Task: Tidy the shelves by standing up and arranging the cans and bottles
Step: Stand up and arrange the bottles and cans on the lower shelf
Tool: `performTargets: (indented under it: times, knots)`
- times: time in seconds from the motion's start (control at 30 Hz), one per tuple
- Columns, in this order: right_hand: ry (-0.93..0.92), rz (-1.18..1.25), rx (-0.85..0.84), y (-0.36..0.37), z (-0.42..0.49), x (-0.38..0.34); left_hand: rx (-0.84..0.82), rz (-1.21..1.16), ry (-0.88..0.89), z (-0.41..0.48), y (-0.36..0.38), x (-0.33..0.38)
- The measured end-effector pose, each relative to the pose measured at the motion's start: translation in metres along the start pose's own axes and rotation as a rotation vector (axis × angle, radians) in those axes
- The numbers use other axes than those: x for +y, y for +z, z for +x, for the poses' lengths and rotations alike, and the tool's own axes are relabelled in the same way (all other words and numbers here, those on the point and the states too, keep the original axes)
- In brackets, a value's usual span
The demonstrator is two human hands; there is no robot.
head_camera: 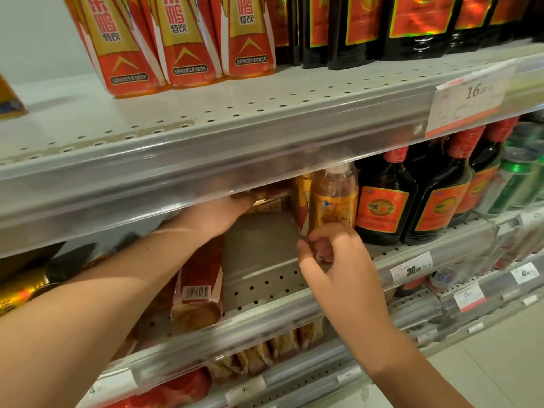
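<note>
On the middle shelf (265, 278) an amber drink bottle (334, 198) with a gold and red label stands upright. My right hand (326, 254) is at its base, fingers curled around it. My left hand (223, 210) reaches deep under the upper shelf's edge and touches a gold-labelled bottle (268, 201) lying on its side; the fingers are hidden behind the shelf lip. Another red and gold bottle (198, 287) lies on its side near the shelf's front, under my left forearm.
Dark bottles with orange labels (382, 210) stand just right of the amber bottle, green cans (518, 178) further right. The upper shelf (206, 119) holds upright red and gold bottles (182, 42) and dark pouches (412, 25). Price tags (412, 270) line the shelf fronts.
</note>
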State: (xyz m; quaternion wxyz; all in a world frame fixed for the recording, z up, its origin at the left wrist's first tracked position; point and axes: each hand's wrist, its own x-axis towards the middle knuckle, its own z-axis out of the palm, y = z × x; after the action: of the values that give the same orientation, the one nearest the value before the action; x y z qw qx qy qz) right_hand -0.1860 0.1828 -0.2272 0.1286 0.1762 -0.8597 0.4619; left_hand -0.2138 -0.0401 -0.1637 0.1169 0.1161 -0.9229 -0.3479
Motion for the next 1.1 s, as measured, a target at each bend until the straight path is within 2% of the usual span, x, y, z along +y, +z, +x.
performTargets:
  times: [0.1, 0.2, 0.3, 0.37, 0.47, 0.6, 0.83, 1.1]
  knots:
    - [-0.087, 0.012, -0.035, 0.018, -0.004, -0.016, -0.071, 0.007, 0.052, 0.002, -0.017, -0.016]
    - [-0.167, 0.015, 0.008, 0.040, -0.001, -0.023, -0.185, 0.055, 0.100, 0.014, -0.023, -0.031]
    - [-0.201, -0.006, 0.028, 0.060, 0.007, -0.018, -0.238, 0.246, 0.149, 0.029, -0.019, -0.044]
    - [-0.155, -0.034, -0.021, 0.070, 0.011, -0.013, -0.251, 0.354, 0.168, 0.037, -0.016, -0.047]
    - [-0.041, -0.123, -0.115, 0.077, 0.018, -0.012, -0.267, 0.242, 0.256, 0.048, -0.011, -0.049]
    - [0.034, -0.195, -0.182, 0.081, 0.027, -0.016, -0.362, 0.280, 0.317, 0.062, -0.010, -0.055]
    - [0.075, -0.242, -0.166, 0.085, 0.025, -0.014, -0.208, 0.561, 0.390, 0.074, 0.007, -0.052]
    - [0.118, -0.220, -0.156, 0.085, 0.024, -0.012, -0.183, 0.307, 0.271, 0.061, -0.016, -0.041]
